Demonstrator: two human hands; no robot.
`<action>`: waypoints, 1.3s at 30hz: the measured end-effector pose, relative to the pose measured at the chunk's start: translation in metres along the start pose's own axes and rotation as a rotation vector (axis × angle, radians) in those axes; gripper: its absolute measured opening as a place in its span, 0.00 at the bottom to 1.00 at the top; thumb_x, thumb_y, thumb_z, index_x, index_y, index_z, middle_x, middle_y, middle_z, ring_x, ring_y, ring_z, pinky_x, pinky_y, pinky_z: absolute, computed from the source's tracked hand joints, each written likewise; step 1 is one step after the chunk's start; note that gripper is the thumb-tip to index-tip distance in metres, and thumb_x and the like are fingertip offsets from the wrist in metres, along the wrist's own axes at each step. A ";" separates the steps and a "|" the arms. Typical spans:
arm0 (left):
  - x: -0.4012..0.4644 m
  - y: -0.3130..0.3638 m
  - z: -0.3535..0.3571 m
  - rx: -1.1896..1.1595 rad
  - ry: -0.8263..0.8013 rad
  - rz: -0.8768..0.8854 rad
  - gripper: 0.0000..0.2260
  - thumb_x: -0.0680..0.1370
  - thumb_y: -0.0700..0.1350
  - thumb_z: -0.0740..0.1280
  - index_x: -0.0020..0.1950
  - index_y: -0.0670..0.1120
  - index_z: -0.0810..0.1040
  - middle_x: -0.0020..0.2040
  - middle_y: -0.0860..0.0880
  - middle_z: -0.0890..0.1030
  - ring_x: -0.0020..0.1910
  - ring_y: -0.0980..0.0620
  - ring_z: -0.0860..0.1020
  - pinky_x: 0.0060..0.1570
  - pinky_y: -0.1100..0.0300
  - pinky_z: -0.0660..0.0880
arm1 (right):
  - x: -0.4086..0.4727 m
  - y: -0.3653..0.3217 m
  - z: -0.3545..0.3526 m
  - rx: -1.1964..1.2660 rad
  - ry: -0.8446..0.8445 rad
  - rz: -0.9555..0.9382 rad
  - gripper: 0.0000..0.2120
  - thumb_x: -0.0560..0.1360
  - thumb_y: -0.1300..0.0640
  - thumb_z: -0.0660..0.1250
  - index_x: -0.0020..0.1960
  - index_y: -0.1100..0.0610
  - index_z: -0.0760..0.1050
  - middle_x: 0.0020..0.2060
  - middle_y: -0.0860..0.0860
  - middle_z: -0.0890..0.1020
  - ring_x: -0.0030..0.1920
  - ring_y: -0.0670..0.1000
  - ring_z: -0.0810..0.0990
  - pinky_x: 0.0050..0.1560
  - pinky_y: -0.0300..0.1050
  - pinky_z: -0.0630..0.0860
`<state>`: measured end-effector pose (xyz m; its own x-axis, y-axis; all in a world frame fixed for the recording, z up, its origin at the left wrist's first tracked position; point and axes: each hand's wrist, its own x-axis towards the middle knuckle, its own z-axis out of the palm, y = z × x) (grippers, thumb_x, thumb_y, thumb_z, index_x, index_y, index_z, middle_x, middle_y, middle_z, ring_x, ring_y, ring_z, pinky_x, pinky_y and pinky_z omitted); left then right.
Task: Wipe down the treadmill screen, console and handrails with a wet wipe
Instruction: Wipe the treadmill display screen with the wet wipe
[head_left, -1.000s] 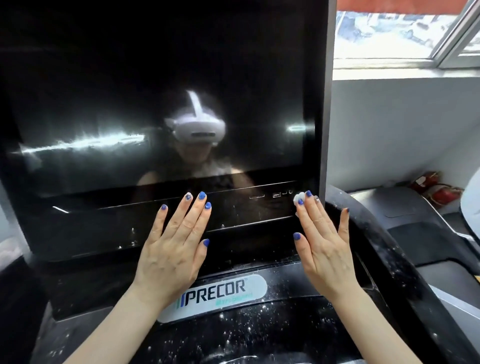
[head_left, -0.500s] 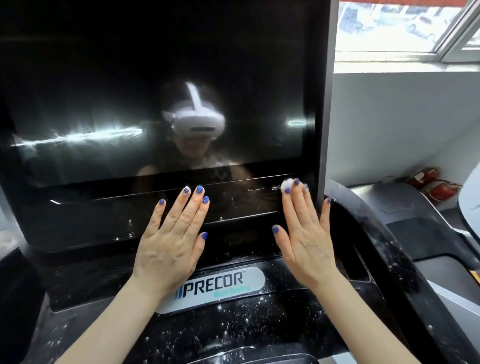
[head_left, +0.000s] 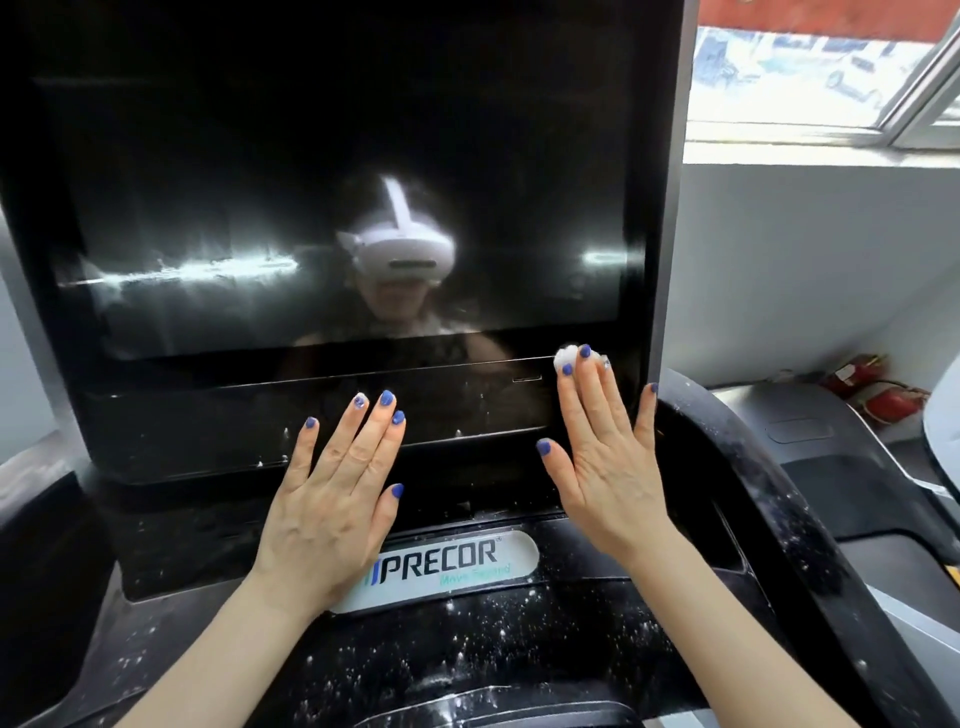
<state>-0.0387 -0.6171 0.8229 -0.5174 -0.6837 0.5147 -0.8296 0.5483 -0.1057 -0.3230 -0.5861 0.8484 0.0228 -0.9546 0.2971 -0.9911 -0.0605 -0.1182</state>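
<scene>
the right hand (head_left: 605, 457) lies flat with straight fingers against the lower right corner of the screen (head_left: 337, 182), pressing a small white wad of wet wipe (head_left: 565, 357) under its fingertips. the left hand (head_left: 332, 499) is spread flat and holds nothing, its fingers on the dark strip below the screen. beneath both, the console (head_left: 467, 649) is speckled with white dust around a precor label (head_left: 467, 564). a dusty black handrail (head_left: 769, 493) curves down on the right, under a window (head_left: 821, 67).

small white wet wipe (head_left: 566, 357) balled at dark glossy screen (head_left: 337, 182) lower right corner, dusty console (head_left: 493, 649) below
</scene>
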 end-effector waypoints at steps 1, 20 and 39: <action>-0.002 -0.002 0.000 0.001 -0.006 -0.008 0.28 0.82 0.49 0.55 0.80 0.41 0.56 0.81 0.45 0.57 0.81 0.47 0.52 0.79 0.43 0.48 | -0.011 0.004 0.003 -0.020 -0.020 -0.032 0.31 0.84 0.40 0.42 0.82 0.51 0.39 0.82 0.49 0.42 0.81 0.51 0.44 0.77 0.66 0.40; -0.006 -0.008 -0.004 -0.012 -0.081 0.000 0.29 0.82 0.51 0.54 0.81 0.44 0.54 0.82 0.47 0.53 0.81 0.49 0.50 0.79 0.46 0.46 | 0.009 0.013 -0.022 -0.183 -0.013 -0.251 0.30 0.84 0.41 0.45 0.82 0.51 0.50 0.82 0.47 0.51 0.81 0.49 0.51 0.76 0.70 0.46; -0.007 -0.006 0.002 0.037 -0.025 -0.013 0.28 0.82 0.51 0.55 0.81 0.44 0.54 0.82 0.48 0.53 0.81 0.49 0.51 0.79 0.46 0.47 | 0.000 0.076 -0.045 -0.382 -0.168 -0.570 0.33 0.81 0.40 0.50 0.82 0.51 0.51 0.81 0.47 0.54 0.81 0.50 0.53 0.78 0.64 0.43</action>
<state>-0.0305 -0.6170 0.8183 -0.5116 -0.7025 0.4947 -0.8431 0.5215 -0.1312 -0.4041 -0.5773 0.8821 0.5417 -0.8384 0.0595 -0.7945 -0.4876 0.3620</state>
